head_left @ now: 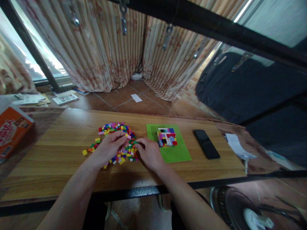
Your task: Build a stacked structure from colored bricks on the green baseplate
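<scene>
A loose pile of small multicoloured toy building bricks [121, 156] lies on the wooden table, partly covered by both hands. Over its left side is my left hand [109, 148], thumb and forefinger pinched at a small pale pink or yellow brick [127, 136]. My right hand [150, 153] reaches in from the other side, its fingertips closed at a green brick [135, 142]. Just right of that hand a green baseplate [181, 153] lies flat. A low block structure [166, 137] of white, red, blue, yellow and black bricks stands on the baseplate.
A black phone [206, 143] lies on the table [59, 153] right of the baseplate. Beyond the left end is an orange box [13, 127]. A dark metal bar crosses overhead; curtains hang behind. Below right stands a fan [237, 207].
</scene>
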A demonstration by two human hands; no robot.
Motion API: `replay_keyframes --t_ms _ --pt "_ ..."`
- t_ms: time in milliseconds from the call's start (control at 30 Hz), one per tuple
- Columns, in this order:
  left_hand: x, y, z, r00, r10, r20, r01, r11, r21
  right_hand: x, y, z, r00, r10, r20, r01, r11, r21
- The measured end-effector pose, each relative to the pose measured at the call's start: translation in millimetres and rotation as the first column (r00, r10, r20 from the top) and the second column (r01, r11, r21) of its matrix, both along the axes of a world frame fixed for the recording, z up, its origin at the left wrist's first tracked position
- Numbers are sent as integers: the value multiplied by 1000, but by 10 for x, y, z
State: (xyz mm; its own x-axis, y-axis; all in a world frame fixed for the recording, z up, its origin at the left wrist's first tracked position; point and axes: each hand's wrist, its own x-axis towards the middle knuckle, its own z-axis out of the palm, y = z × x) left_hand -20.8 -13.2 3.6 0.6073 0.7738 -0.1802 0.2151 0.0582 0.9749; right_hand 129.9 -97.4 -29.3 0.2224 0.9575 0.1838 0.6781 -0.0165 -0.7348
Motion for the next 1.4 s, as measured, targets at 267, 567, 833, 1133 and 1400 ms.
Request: replay_keyframes --t_ms 267,567,833,1133,1400 --pt "1 -1 -27 995 -95 -10 95 995 -32 -28 -11 71 987 48 -154 -39 998 57" --pt "-53 -72 77 978 -207 35 209 973 -96 4 -26 110 864 151 -480 -112 988 109" --pt "-254 137 40 992 75 98 -67 995 -74 72 -31 47 982 85 -169 -67 992 110" --pt "-407 307 -38 976 156 -152 -108 953 282 92 -40 -34 988 61 139 -63 998 10" --pt "-371 334 -172 911 102 -400 136 840 525 -129 -83 -28 967 201 154 -225 962 156"
